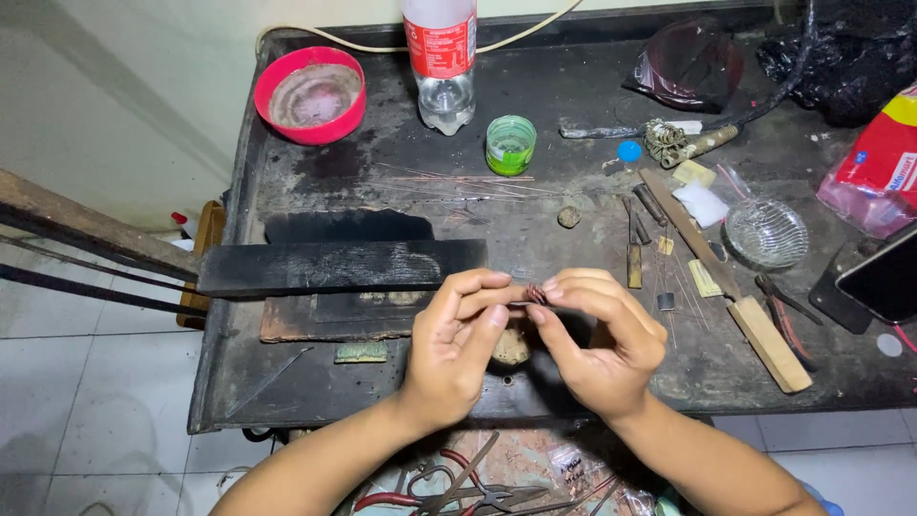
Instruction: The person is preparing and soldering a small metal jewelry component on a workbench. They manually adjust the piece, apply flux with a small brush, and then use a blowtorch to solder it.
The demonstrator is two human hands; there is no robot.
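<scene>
My left hand (458, 330) and my right hand (597, 330) meet over the front of a dark, scorched workbench (382, 162). Between the fingertips of both hands sits a small reddish-brown coil of thin wire (536, 294). The thumbs and forefingers of both hands pinch it. Most of the coil is hidden by my fingers. A blackened flat wooden board (334, 268) lies just left of my left hand.
A red bowl (310, 94), a clear plastic bottle (442, 67) and a small green jar (511, 145) stand at the back. Thin copper wires (449, 182) lie mid-bench. At right are a file with wooden handle (735, 291), a glass dish (766, 232) and a phone (884, 277). Pliers (439, 492) lie below.
</scene>
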